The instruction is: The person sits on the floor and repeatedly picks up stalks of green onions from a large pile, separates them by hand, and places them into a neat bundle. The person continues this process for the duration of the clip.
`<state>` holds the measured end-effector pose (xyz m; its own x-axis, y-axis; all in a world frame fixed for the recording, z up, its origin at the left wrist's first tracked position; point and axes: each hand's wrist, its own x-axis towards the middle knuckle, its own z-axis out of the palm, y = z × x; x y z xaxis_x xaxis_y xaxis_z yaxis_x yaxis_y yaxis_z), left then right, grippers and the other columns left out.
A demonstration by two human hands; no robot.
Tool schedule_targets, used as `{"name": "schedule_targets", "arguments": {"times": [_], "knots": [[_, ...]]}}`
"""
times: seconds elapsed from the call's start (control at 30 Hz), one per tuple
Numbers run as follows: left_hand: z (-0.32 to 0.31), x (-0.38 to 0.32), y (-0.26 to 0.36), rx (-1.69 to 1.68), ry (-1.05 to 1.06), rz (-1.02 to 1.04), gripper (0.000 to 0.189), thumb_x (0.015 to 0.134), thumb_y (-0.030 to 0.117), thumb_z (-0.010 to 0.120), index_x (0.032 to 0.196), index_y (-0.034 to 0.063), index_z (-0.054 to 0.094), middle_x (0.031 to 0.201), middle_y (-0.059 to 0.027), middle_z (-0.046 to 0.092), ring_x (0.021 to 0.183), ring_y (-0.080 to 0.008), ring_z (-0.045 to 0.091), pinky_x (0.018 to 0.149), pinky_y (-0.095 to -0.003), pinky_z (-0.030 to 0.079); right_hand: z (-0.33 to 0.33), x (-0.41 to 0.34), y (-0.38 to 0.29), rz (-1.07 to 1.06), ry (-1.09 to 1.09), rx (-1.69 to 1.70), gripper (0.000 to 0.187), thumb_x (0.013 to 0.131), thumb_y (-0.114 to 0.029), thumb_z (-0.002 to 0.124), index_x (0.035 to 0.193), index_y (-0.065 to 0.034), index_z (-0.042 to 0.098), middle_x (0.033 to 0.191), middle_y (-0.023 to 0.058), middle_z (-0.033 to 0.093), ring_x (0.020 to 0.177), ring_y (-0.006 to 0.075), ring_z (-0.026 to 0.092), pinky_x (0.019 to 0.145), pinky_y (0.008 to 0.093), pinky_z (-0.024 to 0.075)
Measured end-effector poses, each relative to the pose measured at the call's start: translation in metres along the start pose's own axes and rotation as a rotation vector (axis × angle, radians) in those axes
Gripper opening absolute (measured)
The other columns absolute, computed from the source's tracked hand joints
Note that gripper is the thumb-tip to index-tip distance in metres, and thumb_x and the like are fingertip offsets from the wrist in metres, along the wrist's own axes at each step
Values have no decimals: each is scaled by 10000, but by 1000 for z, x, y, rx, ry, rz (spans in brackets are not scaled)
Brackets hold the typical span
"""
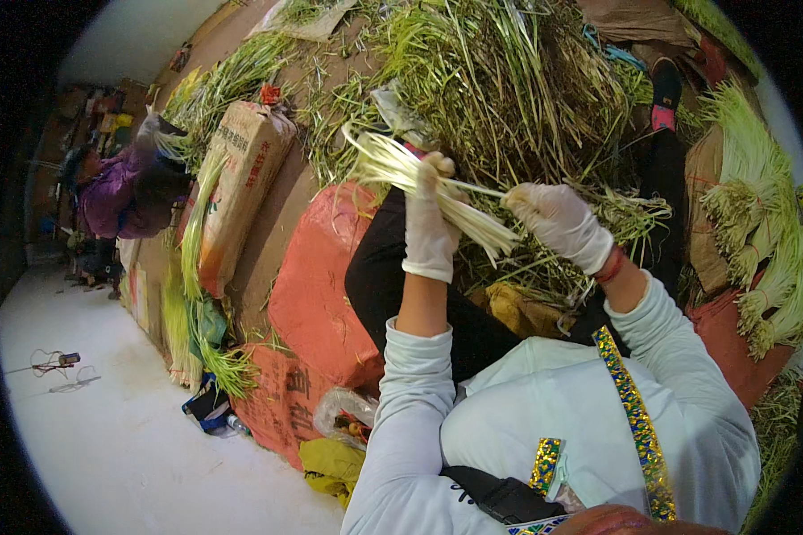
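Note:
My left hand [431, 224], in a whitish glove, is closed around a bundle of pale green-white vegetable stalks [482, 224]. The cut-looking ends fan out toward the lower right, and the other ends spread to the upper left. In its own glove, my right hand [559, 221] pinches one end of a thin pale stalk [475, 189] that reaches across to the bundle. My fingers partly hide both grips. Beyond the hands lies a large heap of long green and brownish stalks [535, 80], with loose trimmings beneath the right hand.
Tied bundles of pale stalks [763, 200] rest on sacks at right. To the left are a red woven sack [328, 281] and a printed upright-edged sack [247, 167]. Another person [124, 190] in purple sits at far left. A black-clad leg [666, 167] extends along the heap.

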<state>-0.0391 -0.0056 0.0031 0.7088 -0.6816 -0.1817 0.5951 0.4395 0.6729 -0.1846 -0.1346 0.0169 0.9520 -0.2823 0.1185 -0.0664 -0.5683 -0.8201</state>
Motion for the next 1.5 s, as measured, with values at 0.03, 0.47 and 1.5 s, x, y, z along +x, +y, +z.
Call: {"name": "schedule_targets", "arguments": {"times": [0.03,0.47,1.5], "knots": [[2,-2,-6,41,3,2,340,819,336,680,1022,112,525,837,15,592,559,-88,524,542,-228,488,10,1,-5,-81,134,-45,228,894,-291,519,874,-83,612,733,162,616,684,337,611,585,394,484],[-4,3,-17,-268,73,-259,204,866,249,635,984,108,546,750,29,546,685,-119,545,734,-358,512,-96,144,121,621,109,-605,397,794,-399,599,996,-57,615,1021,172,625,990,351,575,817,413,462],[-10,-4,-4,-305,-167,-205,150,864,95,593,998,130,536,872,5,552,625,-90,509,644,-317,507,-121,21,61,248,262,538,471,795,-190,703,1217,-54,541,777,-32,555,560,43,463,471,189,368]]}}
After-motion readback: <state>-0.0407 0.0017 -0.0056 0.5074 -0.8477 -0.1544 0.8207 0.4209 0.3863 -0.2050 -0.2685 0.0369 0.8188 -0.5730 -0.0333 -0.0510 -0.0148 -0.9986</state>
